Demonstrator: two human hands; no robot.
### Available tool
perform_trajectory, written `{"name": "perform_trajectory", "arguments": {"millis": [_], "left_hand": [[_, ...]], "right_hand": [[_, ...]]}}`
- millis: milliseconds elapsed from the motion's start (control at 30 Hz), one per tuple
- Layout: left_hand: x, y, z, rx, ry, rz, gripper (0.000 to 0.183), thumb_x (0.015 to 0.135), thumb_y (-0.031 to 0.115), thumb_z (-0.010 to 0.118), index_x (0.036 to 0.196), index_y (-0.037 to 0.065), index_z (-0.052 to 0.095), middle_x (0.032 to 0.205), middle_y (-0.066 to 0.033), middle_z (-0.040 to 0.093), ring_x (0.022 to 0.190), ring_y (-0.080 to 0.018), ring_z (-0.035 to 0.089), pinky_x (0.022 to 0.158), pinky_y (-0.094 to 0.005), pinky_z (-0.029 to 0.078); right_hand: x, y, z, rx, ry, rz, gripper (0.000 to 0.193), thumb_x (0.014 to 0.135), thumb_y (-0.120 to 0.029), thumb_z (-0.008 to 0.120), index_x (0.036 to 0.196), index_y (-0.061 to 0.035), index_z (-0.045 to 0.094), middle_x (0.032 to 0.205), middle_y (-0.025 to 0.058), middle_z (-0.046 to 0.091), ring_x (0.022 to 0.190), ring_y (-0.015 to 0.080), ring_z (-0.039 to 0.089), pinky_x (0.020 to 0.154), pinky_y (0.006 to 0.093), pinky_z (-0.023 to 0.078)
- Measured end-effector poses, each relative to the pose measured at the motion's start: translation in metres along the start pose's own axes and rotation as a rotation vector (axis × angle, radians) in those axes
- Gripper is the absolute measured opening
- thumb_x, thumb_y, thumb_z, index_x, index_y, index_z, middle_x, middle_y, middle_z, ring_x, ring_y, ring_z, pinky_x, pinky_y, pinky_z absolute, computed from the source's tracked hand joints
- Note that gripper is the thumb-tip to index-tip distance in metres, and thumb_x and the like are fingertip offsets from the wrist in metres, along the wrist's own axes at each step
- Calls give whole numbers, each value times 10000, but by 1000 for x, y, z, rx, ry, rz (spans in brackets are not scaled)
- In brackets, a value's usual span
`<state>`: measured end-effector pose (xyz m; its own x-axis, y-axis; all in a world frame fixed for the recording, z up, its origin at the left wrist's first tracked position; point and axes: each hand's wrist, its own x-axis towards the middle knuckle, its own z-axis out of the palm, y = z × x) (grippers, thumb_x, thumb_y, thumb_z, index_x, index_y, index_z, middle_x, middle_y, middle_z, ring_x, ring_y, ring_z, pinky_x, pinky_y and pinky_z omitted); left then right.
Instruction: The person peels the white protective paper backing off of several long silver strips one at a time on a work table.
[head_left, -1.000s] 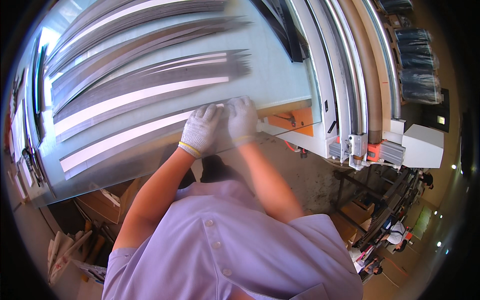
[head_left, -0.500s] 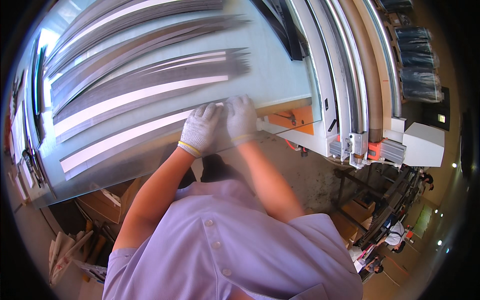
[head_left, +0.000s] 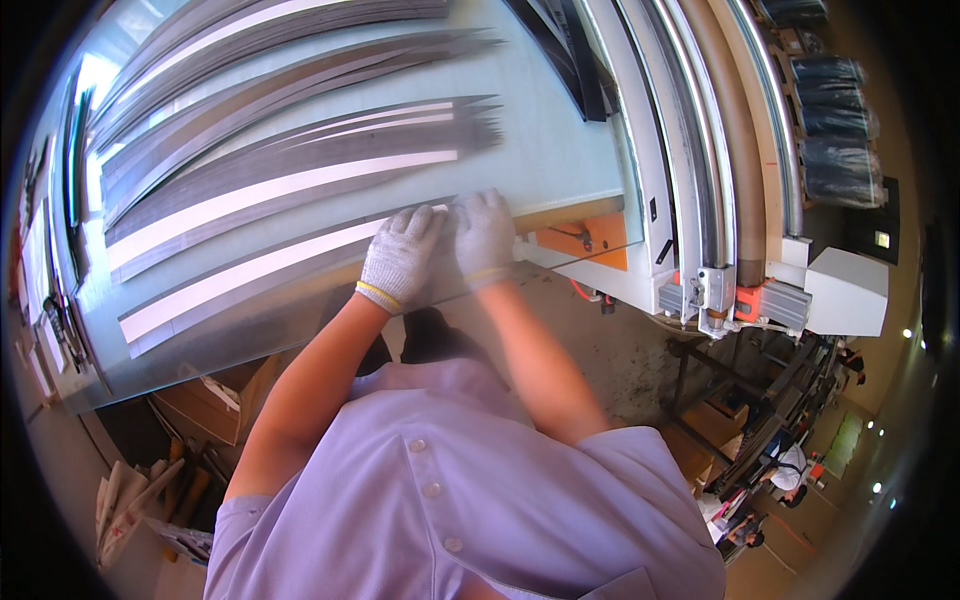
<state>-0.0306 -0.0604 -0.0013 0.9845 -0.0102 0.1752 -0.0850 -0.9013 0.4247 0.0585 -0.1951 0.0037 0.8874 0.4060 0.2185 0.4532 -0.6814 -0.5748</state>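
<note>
Both my hands wear pale knitted gloves with yellow cuffs and are close together at the near edge of a glass-topped table (head_left: 555, 165). A long grey strip with a white band (head_left: 250, 275) lies along that edge, its right end reaching my hands. My left hand (head_left: 402, 258) is closed on this end, fingers curled over it. Just right of it, my right hand (head_left: 482, 238) is slightly blurred, its fingers bent together; whatever they hold is hidden. Farther back lie a stack of grey strips topped with a white band (head_left: 300, 185) and another grey stack (head_left: 270, 90).
On the right stands a machine with long metal rollers (head_left: 715, 130) and a white end box (head_left: 845, 290). Black bars (head_left: 565, 60) lie at the table's far right. Tools (head_left: 65, 335) sit at the left edge. Rolled material (head_left: 135, 505) is below left; people (head_left: 790, 470) are far right.
Both hands stay at the strip's right end, with only the slightest shift in the right one. The strips and stacks keep their places.
</note>
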Motion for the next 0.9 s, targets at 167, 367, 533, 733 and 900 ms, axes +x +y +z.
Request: {"name": "perform_trajectory", "arguments": {"millis": [167,367,533,733,900], "left_hand": [[1,0,-1,-11,-35,-12,547,807,95,601,1348,23,573,1276,-159,580,1144,-362,597,979,-480,496],[1,0,-1,-18,-27,-8,559,803,93,603,1356,21,567,1277,-160,576,1143,-360,594,981,-480,496],[0,-1,0,-24,-36,-10,549,803,93,609,1346,21,572,1275,-160,578,1133,-358,600,974,-478,501],[0,-2,2,-18,-19,-7,541,802,97,615,1336,23,574,1275,-159,581,1132,-356,601,972,-477,504],[2,0,-2,-20,-61,-19,543,804,99,616,1340,23,569,1276,-153,583,1142,-349,600,971,-471,506]], "right_hand": [[1,0,-2,-17,-34,-21,71,857,-58,655,922,-81,672,947,153,613,912,399,599,794,499,492],[1,3,0,9,-29,-17,66,857,-60,651,919,-71,670,953,160,610,913,402,597,799,502,492],[3,1,3,-40,-37,-2,75,854,-55,649,923,-74,671,954,159,608,921,402,594,796,504,490],[0,6,0,23,-36,-54,92,837,-50,660,922,-82,671,947,152,609,923,395,596,793,496,489],[1,4,5,31,15,-29,102,826,-38,655,915,-86,668,925,140,610,913,390,597,793,492,485]]}}
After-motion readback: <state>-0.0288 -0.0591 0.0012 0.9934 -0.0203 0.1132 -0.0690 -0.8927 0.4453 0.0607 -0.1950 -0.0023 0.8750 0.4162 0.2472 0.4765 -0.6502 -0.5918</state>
